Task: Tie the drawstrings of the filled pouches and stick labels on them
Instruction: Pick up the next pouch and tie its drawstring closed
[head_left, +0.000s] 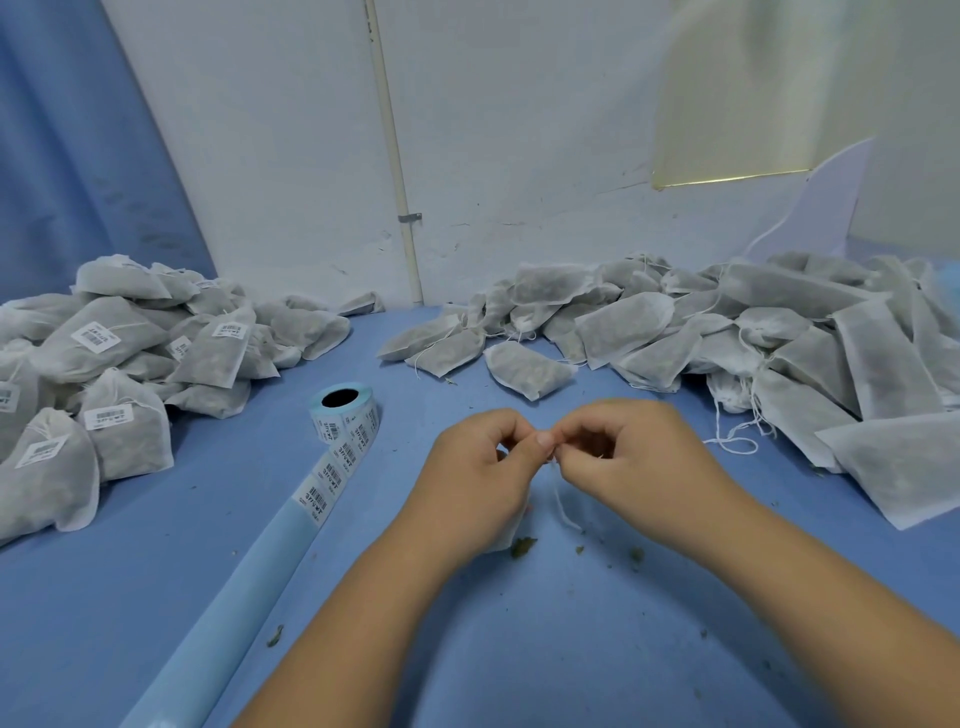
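Just right of the label roll (343, 410), both hands meet above the blue worktop (571, 649); the left hand (483, 467) and right hand (623, 457) have their fingers curled, and their fingertips pinch the thin white drawstring (563, 506) where they touch; a loose end of it hangs below them. The pouch (506, 538) being tied is mostly hidden under the left hand, with only a white corner showing; I judge this to be the knotting step, with no label on this pouch that can be seen.

To do it well, the neck should be cinched fully before the knot is drawn down, since green crumbs (522, 545) lie on the worktop right of the roll and a slack mouth would likely shed more; pull both ends evenly and keep the pouch low so it does not swing; then reach left to the roll, whose backing strip (249, 571) trails toward the person.

Left of the roll lies the labelled pile (119, 358); far to its right, the unlabelled pile (727, 332) waits with its strings loose.
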